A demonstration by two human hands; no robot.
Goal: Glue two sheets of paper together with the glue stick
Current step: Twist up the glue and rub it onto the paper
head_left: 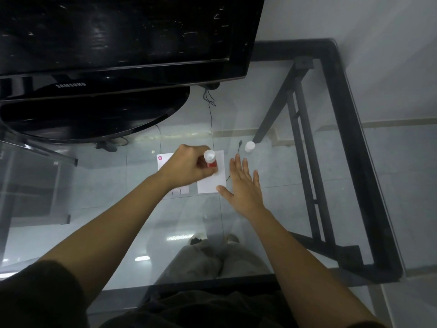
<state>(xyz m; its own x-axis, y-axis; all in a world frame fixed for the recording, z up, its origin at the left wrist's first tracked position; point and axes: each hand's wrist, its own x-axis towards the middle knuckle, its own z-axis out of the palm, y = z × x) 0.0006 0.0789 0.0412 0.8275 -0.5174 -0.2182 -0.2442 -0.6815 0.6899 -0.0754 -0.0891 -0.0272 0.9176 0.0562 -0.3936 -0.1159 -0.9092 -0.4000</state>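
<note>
My left hand (188,165) is shut on a glue stick (210,159) with a red body and white end, held over a plain white sheet of paper (212,183) on the glass table. A second sheet with a pink mark and some print (163,162) lies partly under my left hand and the white sheet. My right hand (243,185) rests flat with fingers spread, its thumb touching the white sheet's lower right corner. The white cap (249,146) stands apart on the glass, beyond my right fingertips.
A black Samsung monitor (113,39) on its oval stand (94,114) fills the far left of the glass table (295,209). Thin black cables (210,107) run down from it. The black metal table frame (350,138) shows at the right.
</note>
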